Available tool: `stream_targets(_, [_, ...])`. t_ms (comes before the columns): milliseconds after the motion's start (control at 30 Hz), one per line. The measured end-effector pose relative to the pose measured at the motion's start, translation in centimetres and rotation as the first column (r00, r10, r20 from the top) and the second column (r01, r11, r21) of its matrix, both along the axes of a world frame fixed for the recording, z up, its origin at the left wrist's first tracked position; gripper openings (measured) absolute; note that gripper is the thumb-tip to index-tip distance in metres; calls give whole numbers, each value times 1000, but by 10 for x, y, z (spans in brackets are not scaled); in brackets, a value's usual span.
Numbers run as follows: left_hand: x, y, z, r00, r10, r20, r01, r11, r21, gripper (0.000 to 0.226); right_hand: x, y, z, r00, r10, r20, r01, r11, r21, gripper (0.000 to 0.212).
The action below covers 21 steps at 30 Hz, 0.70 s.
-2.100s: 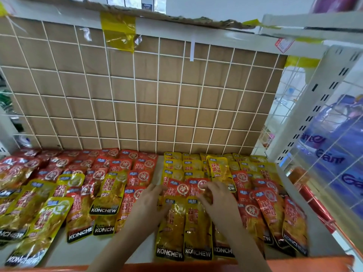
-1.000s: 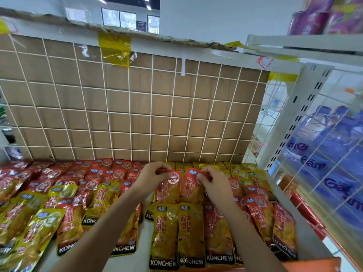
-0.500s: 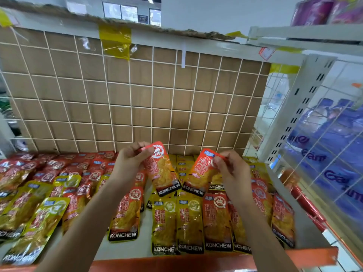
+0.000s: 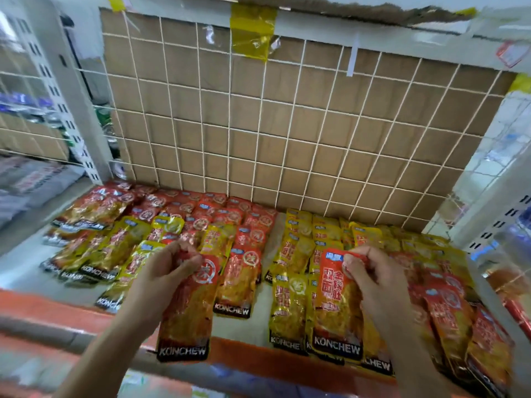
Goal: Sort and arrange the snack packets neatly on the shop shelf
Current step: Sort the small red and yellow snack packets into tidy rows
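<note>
My left hand (image 4: 166, 271) pinches the top of a red KONCHEW snack packet (image 4: 186, 320) that hangs over the shelf's front edge. My right hand (image 4: 370, 280) pinches the top of a second red packet (image 4: 334, 308), held above the yellow packets (image 4: 287, 308) on the right half. Red packets (image 4: 201, 214) lie in rows at the back left, with yellow ones (image 4: 120, 248) mixed in at the front left. More red packets (image 4: 459, 326) lie at the right end, partly hidden by my right arm.
The white shelf board (image 4: 264, 308) has an orange front lip (image 4: 43, 305). A wire grid backed with cardboard (image 4: 287, 133) closes the back. White slotted uprights (image 4: 66, 90) stand at both sides. Blue packages sit behind the right wire panel (image 4: 514, 225).
Both hands lifted a red packet each off the pile and now hold them lower and nearer the shelf front. The view has swung left.
</note>
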<state>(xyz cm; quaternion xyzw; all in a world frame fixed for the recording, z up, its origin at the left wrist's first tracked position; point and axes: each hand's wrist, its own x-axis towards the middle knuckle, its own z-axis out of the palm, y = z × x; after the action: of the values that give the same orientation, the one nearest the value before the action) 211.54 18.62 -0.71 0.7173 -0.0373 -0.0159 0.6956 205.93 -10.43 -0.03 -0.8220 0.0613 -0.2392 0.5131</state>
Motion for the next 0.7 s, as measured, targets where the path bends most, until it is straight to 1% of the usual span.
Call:
stream_targets(67, [-5,19,-5,997,58,-50,-60,997,-43,10,3,11,-6,998,32,-58,-28,997,71,15])
stream_targets(133, [-9,38,-7,990,119,-77,-125,989,-80,13,8,20,-13,993,59,-102,-50,995,84,16])
stream_targets(200, [-10,59,-6,978,182,-104,-192,977,-89,15,15,31,-17,989,75,-126,-64,994,86,15])
stream_targets(267, [-7,78,-6,969,218,-119,-229,970,-82,25,22,42,-20,988,67,-137,-49,990,129,15])
stream_targets(367, [3,104,-4,954,286,-92,-292,955,-58,6,33,62,-24,987,65,-144,-37,982,187,14])
stream_targets(433, [12,121,-2,951,298,-85,-302,952,-51,9,42,76,-26,984,73,-165,-32,971,238,12])
stream_targets(500, [20,137,1,950,290,-117,-300,951,-80,9,51,90,-28,982,88,-166,-39,960,277,12])
stream_targets(667, [43,173,1,948,277,-158,-298,945,-135,4,75,128,-25,979,121,-165,-66,949,308,8])
stream_targets(700, [49,180,1,948,274,-162,-296,945,-138,8,81,138,-24,978,123,-166,-67,948,311,8])
